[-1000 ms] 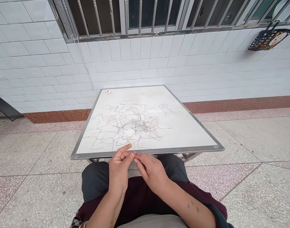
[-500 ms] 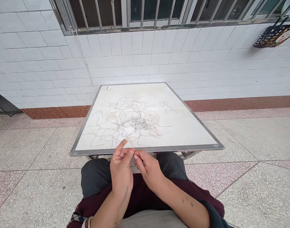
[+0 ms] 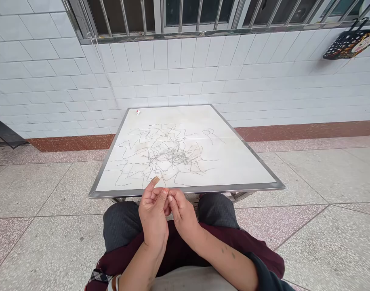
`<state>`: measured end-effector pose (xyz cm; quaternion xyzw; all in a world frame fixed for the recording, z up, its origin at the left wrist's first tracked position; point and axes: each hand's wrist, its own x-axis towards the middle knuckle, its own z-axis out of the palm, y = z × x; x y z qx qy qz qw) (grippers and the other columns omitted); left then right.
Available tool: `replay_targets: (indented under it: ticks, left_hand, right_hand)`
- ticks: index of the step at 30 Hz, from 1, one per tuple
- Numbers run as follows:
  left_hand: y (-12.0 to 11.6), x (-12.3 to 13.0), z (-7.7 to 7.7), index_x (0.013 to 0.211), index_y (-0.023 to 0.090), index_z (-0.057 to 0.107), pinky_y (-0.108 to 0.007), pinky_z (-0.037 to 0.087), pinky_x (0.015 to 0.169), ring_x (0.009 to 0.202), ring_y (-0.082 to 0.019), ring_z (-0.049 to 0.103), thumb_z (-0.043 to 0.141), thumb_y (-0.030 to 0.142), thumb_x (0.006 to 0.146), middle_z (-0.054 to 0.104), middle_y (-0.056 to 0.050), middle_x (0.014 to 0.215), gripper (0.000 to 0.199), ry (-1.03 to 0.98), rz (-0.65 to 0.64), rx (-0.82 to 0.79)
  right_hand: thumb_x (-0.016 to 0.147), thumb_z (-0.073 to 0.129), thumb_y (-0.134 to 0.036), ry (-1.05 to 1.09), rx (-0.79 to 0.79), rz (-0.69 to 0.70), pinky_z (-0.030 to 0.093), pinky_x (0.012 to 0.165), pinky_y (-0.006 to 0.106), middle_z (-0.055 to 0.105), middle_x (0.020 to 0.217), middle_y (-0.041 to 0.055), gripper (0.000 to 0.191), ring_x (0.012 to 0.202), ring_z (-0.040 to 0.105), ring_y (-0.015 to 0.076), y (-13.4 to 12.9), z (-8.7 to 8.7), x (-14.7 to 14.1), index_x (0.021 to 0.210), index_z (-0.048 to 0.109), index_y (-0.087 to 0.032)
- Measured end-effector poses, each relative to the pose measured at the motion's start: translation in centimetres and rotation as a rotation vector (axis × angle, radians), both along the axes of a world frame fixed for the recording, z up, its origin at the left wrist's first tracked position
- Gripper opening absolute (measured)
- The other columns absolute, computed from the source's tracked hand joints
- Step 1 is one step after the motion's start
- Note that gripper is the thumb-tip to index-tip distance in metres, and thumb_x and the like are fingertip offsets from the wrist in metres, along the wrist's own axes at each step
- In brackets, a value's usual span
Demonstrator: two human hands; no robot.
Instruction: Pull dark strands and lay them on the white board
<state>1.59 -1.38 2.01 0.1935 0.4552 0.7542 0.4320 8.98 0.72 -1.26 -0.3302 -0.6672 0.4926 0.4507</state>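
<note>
My left hand (image 3: 154,220) and my right hand (image 3: 185,221) meet over my lap at the near edge of the white table (image 3: 245,169). Thumb and fingers of each are pinched together, tips touching at one spot. A small orange-red patch shows at the left thumb tip; whether it is the nail or a held thing I cannot make out. One left finger points away and has a tan wrap (image 3: 155,180) on its tip. Beyond the hands, many thin dark wavy lines (image 3: 175,155) cross the tabletop, loose strands or marks, I cannot tell which.
Near the table's far left corner lies a tiny white-and-red object (image 3: 138,112). A tiled wall (image 3: 173,76) stands behind the table, below a barred window (image 3: 191,16). At the upper right hangs a patterned bag (image 3: 348,46). My knees (image 3: 121,224) reach under the table edge.
Both hands have shifted slightly left, and the right hand has turned a little, its fingers closing nearer to the left thumb. The table and the lines on it look unchanged.
</note>
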Motion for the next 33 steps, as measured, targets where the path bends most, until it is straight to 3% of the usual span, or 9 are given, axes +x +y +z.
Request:
replay_targets:
  ticks: [6,16,21,25,27,30,33]
  left_hand:
    - [-0.3,0.0,-0.2,0.116,0.025,0.061,-0.014,0.035,0.042,0.053,-0.004,0.045,0.071,0.028,0.077,0.053,0.003,0.079,0.041,0.082,0.012,-0.037]
    - [-0.1,-0.5,0.0,0.112,0.024,0.063,-0.014,0.037,0.042,0.054,-0.005,0.047,0.073,0.029,0.074,0.051,0.003,0.078,0.039,0.100,0.049,-0.020]
    - [-0.2,-0.8,0.3,0.111,0.024,0.064,-0.015,0.038,0.043,0.055,-0.005,0.048,0.074,0.031,0.072,0.049,0.004,0.078,0.040,0.068,0.049,-0.041]
    - [-0.3,-1.8,0.5,0.110,0.023,0.066,-0.017,0.044,0.058,0.065,-0.007,0.052,0.074,0.029,0.072,0.054,0.003,0.077,0.039,0.144,0.117,-0.051]
    - [-0.4,-2.5,0.4,0.112,0.022,0.066,-0.019,0.044,0.070,0.072,-0.008,0.054,0.073,0.027,0.074,0.055,0.003,0.077,0.040,0.205,0.121,-0.049]
    - [-0.7,-3.1,0.1,0.117,0.021,0.064,-0.022,0.042,0.079,0.075,-0.010,0.054,0.072,0.027,0.074,0.056,0.003,0.075,0.043,0.291,0.028,-0.064]
    - [-1.2,-3.1,-0.2,0.115,0.022,0.065,-0.023,0.042,0.079,0.073,-0.011,0.054,0.071,0.027,0.075,0.058,0.003,0.073,0.041,0.372,-0.145,-0.105]
  right_hand:
    - [0.099,0.033,-0.032,-0.008,0.022,-0.006,0.048,0.057,0.024,0.058,0.073,-0.0010,0.021,0.059,0.056,0.0113,-0.2,0.2,-0.3,0.101,0.051,-0.021]
    - [0.099,0.033,-0.034,-0.002,0.002,0.044,0.050,0.063,0.028,0.057,0.071,-0.0004,0.020,0.064,0.058,0.0137,-0.2,-0.9,-0.2,0.101,0.049,-0.023]
    - [0.099,0.032,-0.035,0.020,-0.007,0.070,0.051,0.068,0.029,0.062,0.078,0.0014,0.022,0.070,0.061,0.0140,-0.5,-1.6,-0.5,0.110,0.047,-0.023]
    - [0.100,0.030,-0.035,0.004,-0.050,0.186,0.051,0.069,0.029,0.064,0.080,0.0013,0.024,0.070,0.061,0.0134,-0.7,-2.2,0.0,0.105,0.050,-0.023]
    - [0.099,0.031,-0.035,-0.069,-0.012,0.263,0.051,0.079,0.032,0.065,0.091,0.0039,0.026,0.083,0.063,0.0149,-0.5,-2.1,0.9,0.108,0.053,-0.022]
    - [0.097,0.037,-0.035,-0.138,0.019,0.185,0.045,0.092,0.037,0.062,0.111,0.0066,0.027,0.104,0.057,0.0182,0.4,-1.1,2.5,0.111,0.058,-0.023]
    - [0.091,0.051,-0.038,-0.028,-0.113,0.067,0.049,0.079,0.031,0.064,0.105,0.0054,0.025,0.091,0.059,0.0164,1.6,0.6,3.3,0.109,0.059,-0.023]
